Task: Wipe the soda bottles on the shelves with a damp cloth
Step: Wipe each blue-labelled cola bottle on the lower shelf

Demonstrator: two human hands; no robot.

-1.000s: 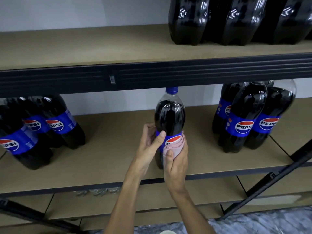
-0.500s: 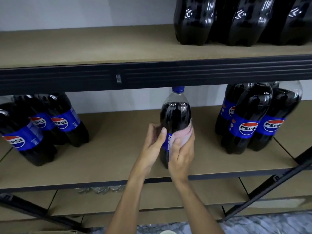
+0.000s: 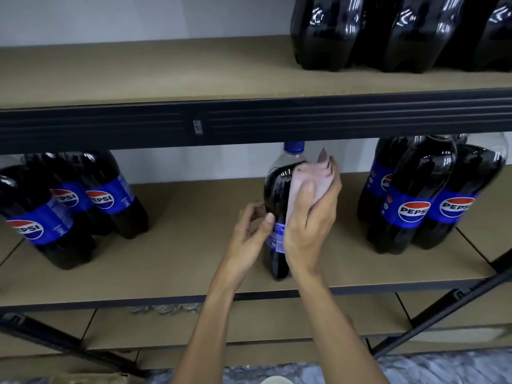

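A single dark soda bottle [image 3: 278, 187] with a blue cap and blue label stands upright in the middle of the middle shelf [image 3: 194, 250]. My right hand [image 3: 311, 217] grips a pale pink cloth [image 3: 310, 180] and presses it against the bottle's upper right side, just below the neck. My left hand [image 3: 250, 235] holds the bottle at its label from the left, thumb on the front, fingers curled behind. The bottle's lower right side is hidden by my right hand.
Three Pepsi bottles [image 3: 83, 200] stand at the shelf's left, three more Pepsi bottles [image 3: 424, 195] at its right. Several dark bottles [image 3: 388, 31] sit on the top shelf [image 3: 138, 73] at the right. A black shelf beam [image 3: 249, 120] crosses just above the cap. A diagonal brace [image 3: 443, 309] runs lower right.
My right hand has slid the cloth up the bottle from the label to the shoulder near the neck. My left hand has stayed at the label.
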